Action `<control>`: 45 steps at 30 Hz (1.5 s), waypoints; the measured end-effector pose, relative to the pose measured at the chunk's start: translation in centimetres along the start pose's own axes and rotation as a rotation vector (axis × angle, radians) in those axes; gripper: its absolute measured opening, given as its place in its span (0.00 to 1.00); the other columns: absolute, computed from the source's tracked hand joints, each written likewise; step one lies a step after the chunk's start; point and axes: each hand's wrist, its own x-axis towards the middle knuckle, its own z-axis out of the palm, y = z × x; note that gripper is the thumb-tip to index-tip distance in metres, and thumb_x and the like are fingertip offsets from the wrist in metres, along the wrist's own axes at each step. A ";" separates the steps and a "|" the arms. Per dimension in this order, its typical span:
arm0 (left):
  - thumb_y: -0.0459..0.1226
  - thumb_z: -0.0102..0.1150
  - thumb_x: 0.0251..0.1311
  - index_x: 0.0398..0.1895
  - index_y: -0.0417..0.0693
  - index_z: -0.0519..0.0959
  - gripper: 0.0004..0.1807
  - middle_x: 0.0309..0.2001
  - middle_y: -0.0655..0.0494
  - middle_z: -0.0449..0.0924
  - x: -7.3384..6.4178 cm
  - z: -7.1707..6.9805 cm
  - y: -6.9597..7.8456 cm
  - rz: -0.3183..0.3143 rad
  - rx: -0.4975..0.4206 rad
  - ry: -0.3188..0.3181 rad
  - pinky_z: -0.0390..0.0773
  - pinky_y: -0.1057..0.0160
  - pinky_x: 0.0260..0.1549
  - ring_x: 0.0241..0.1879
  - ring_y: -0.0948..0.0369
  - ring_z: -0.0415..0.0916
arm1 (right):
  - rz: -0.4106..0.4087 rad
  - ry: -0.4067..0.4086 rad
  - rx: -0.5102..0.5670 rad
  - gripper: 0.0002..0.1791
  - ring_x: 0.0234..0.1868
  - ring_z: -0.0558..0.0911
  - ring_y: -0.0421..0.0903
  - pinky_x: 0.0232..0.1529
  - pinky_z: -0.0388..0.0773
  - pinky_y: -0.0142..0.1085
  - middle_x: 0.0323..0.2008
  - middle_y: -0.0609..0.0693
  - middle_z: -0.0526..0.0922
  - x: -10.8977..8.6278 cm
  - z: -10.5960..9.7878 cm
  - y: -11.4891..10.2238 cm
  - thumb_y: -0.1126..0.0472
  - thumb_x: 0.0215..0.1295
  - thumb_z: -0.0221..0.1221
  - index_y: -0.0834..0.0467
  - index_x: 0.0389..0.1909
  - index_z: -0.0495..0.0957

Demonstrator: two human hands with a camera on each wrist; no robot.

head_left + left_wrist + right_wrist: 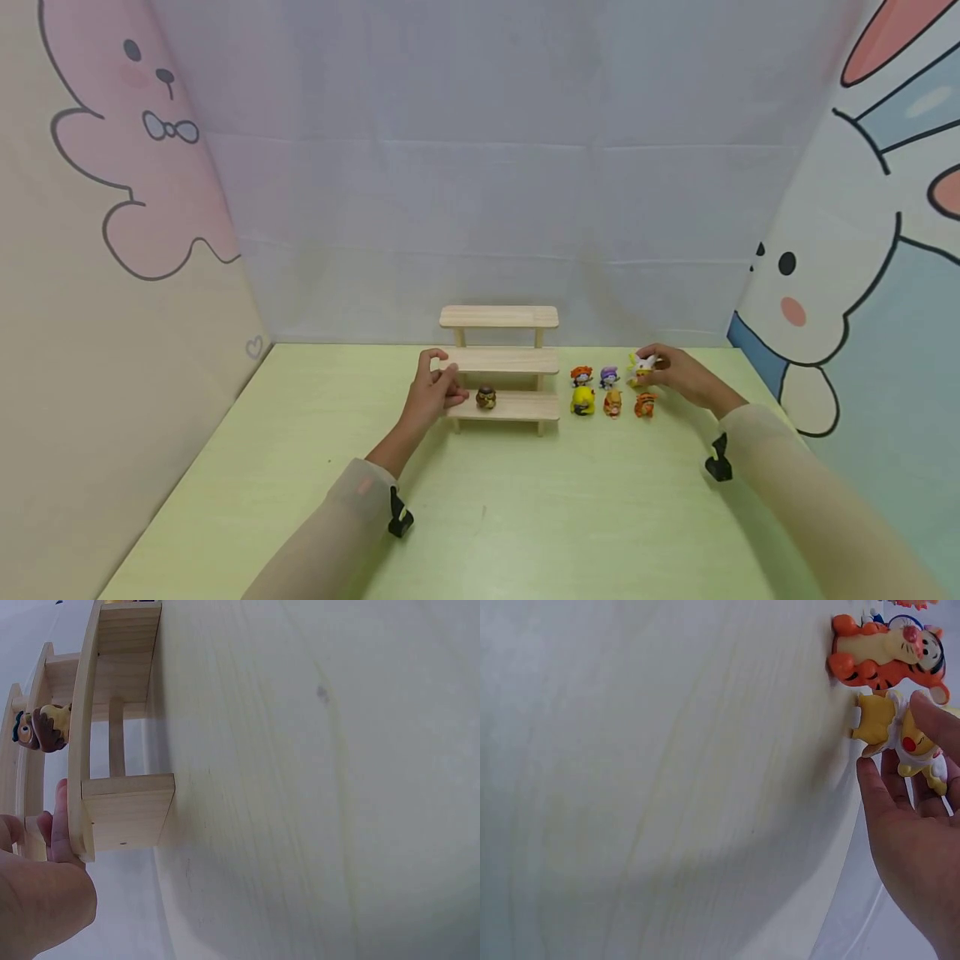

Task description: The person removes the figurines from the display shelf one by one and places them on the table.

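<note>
A three-tier wooden display stand point(517, 406) stands on the table, its left end at my left hand point(430, 396). The thumb and fingers of that hand curl at the ends of the middle and lowest tiers. Beside them on the lowest tier stands a brown owl figurine point(486, 397), lying sideways in the left wrist view point(46, 727). My right hand point(678, 375) grips a yellow and white figurine point(641, 367) at the back right, with thumb and fingers around its upper part. In the right wrist view its yellow legs point(875, 718) show below the fingers.
An orange tiger figurine point(645, 405) stands just in front of the right hand. Several more figurines, among them a yellow one point(582, 401), an orange one point(612, 403), a purple one point(609, 377) and a red-haired one point(581, 376), stand right of the stand. A cloth wall point(495, 208) rises behind.
</note>
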 end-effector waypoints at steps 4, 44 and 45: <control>0.42 0.51 0.80 0.64 0.50 0.62 0.17 0.34 0.43 0.79 0.0 0.0 0.0 0.005 -0.002 -0.002 0.90 0.58 0.38 0.34 0.51 0.88 | -0.012 0.001 -0.021 0.29 0.50 0.73 0.54 0.50 0.78 0.41 0.59 0.65 0.71 -0.2 0.1 -0.1 0.62 0.71 0.66 0.66 0.67 0.67; 0.42 0.51 0.80 0.63 0.51 0.63 0.16 0.36 0.42 0.79 -0.1 0.0 0.1 -0.008 0.001 0.003 0.90 0.60 0.37 0.34 0.54 0.88 | -0.076 0.027 0.015 0.34 0.75 0.60 0.69 0.74 0.58 0.68 0.74 0.71 0.61 -1.3 -1.9 -2.1 0.59 0.76 0.61 0.70 0.74 0.59; 0.41 0.51 0.80 0.63 0.51 0.63 0.16 0.37 0.41 0.79 -0.1 0.0 0.1 -0.009 0.001 0.003 0.90 0.60 0.37 0.34 0.54 0.88 | -0.078 0.029 0.003 0.35 0.75 0.60 0.70 0.73 0.57 0.70 0.74 0.71 0.61 -1.4 -2.0 -2.4 0.58 0.76 0.61 0.70 0.74 0.59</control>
